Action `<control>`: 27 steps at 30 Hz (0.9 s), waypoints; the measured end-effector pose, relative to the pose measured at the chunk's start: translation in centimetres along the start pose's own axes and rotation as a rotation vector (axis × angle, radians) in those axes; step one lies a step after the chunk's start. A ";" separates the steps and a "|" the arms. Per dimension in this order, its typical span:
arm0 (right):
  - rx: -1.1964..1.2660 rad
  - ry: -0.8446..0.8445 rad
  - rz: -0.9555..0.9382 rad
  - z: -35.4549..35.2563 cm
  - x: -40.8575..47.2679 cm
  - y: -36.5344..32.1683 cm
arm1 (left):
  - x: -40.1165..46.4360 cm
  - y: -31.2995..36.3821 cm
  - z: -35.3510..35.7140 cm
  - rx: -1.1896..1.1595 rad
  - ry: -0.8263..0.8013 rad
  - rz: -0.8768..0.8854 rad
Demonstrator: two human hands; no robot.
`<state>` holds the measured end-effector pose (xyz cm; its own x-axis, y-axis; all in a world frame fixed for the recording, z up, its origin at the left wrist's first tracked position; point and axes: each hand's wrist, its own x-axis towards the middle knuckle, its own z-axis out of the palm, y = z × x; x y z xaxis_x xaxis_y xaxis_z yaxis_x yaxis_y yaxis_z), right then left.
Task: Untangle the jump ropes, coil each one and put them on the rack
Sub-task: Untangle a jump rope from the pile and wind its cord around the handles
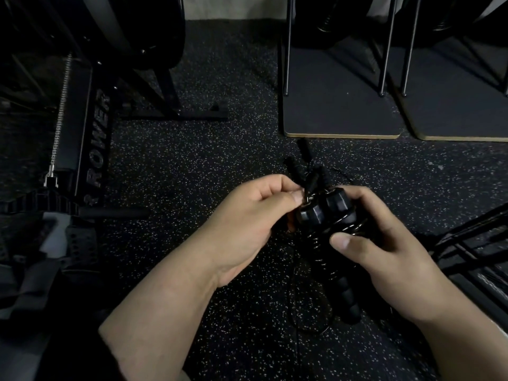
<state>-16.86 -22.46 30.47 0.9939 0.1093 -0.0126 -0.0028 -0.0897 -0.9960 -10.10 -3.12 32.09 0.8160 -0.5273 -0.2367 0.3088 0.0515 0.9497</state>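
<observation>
Jump ropes, thin black cords with ribbed black plastic handles (327, 215), sit bundled between my two hands just above the speckled black rubber floor (192, 166). My right hand (384, 243) is wrapped around the pair of handles, thumb pressed across the turns of cord wound over them. My left hand (247, 215) pinches the cord right at the small metal swivel on the handle cap, thumb and forefinger closed on it. Loose cord (305, 320) trails down to the floor beneath, and more handle ends poke up just beyond my fingers; in this dim light I cannot say for certain how many ropes are caught together.

I judge I am in the untangling step, working one strand free at the caps. Next I need to draw that pinched cord out of the wraps without tightening them, keeping the right hand's hold steady. The black rower frame (93, 138) stands well apart, on my left.
</observation>
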 end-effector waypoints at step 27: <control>-0.104 -0.094 0.069 -0.4 -0.1 -0.3 | 0.2 0.3 -0.6 0.029 0.064 -0.176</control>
<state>-16.90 -22.79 30.84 0.9770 0.1916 -0.0934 -0.0540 -0.2017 -0.9780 -9.52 -2.70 32.17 0.7804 -0.4711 -0.4111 0.4360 -0.0612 0.8979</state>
